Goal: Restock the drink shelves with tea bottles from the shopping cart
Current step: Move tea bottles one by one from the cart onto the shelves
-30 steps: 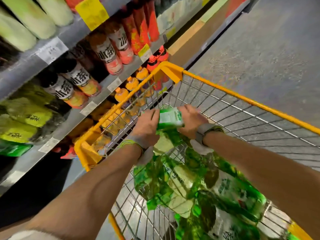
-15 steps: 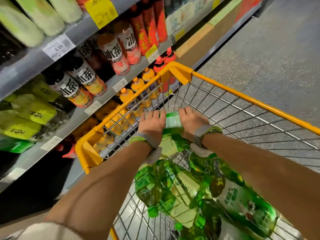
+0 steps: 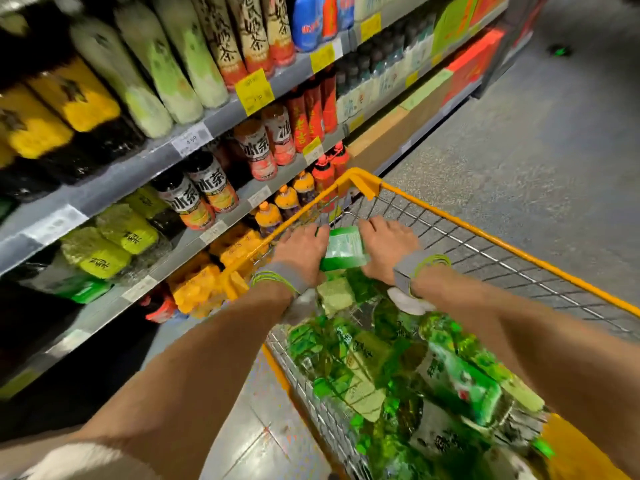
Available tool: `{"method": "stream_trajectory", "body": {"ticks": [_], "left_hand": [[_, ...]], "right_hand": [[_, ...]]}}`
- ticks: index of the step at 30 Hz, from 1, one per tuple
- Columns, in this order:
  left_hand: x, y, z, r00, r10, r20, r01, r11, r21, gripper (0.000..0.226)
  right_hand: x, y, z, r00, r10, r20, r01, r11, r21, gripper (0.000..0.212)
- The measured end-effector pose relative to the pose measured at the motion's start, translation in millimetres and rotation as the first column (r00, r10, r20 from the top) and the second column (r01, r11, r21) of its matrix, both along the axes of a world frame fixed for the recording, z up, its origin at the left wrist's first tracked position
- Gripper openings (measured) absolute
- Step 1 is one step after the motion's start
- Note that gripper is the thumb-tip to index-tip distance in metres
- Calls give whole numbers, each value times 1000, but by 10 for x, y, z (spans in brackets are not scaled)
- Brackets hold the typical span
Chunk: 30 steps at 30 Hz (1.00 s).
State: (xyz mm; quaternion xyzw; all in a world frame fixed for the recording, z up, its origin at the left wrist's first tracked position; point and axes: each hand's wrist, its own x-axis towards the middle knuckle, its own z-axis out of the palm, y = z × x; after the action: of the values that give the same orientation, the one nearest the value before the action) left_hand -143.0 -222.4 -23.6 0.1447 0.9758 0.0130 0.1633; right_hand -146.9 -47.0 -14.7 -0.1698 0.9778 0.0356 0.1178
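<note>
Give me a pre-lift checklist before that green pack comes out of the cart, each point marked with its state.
1. Left hand on the pack: ok, it presses the pack's left side.
2. Right hand on the pack: ok, it presses the right side.
3. Grip secure underneath: cannot tell, the fingertips are hidden below the pack.
4. Pack clear of the cart rim: not ok, it sits inside the basket below the yellow rim.
5. Free slot on the shelf: cannot tell, the visible rows look full.
6. Other green packs out of the way: ok, they lie nearer the person.
</note>
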Motion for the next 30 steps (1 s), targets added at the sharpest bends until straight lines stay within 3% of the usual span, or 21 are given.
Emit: {"method": "stream_trajectory", "body": {"ticks": [3, 7, 11, 15, 18, 21, 25, 30], "left_hand": [[188, -136, 387, 999, 27, -29, -25, 998, 52, 88], [480, -434, 876, 993, 96, -66, -89, 991, 101, 84], [827, -872, 1259, 988, 127, -87, -112, 981, 156, 83], [1252, -1455, 1484, 978, 162, -133, -140, 978, 156, 87], [1494, -1805, 1558, 972, 190, -137, -167, 973, 162, 91], [1767, -2217, 1596, 960, 259, -105, -239, 956, 168, 92], [2114, -2639, 1551, 941, 333, -63, -313, 926, 210, 99], [2459, -3162, 1427, 899, 436, -43, -422, 888, 185, 92]], "right_hand": [[171, -118, 475, 992, 8, -126, -5, 1000, 19, 79], [373, -365, 1006, 996, 89, -22, -90, 995, -34, 76], [564, -644, 1375, 986, 163, 34, -157, 978, -138, 96], [803, -1042, 1627, 975, 186, 119, -169, 976, -139, 106], [911, -1293, 1726, 969, 126, 214, -109, 990, -89, 82], [1038, -1632, 1863, 964, 174, 202, -163, 984, -67, 68], [1173, -2094, 1925, 945, 249, 212, -244, 968, -51, 63], [1268, -2754, 1909, 898, 366, 243, -342, 930, -137, 61]]}}
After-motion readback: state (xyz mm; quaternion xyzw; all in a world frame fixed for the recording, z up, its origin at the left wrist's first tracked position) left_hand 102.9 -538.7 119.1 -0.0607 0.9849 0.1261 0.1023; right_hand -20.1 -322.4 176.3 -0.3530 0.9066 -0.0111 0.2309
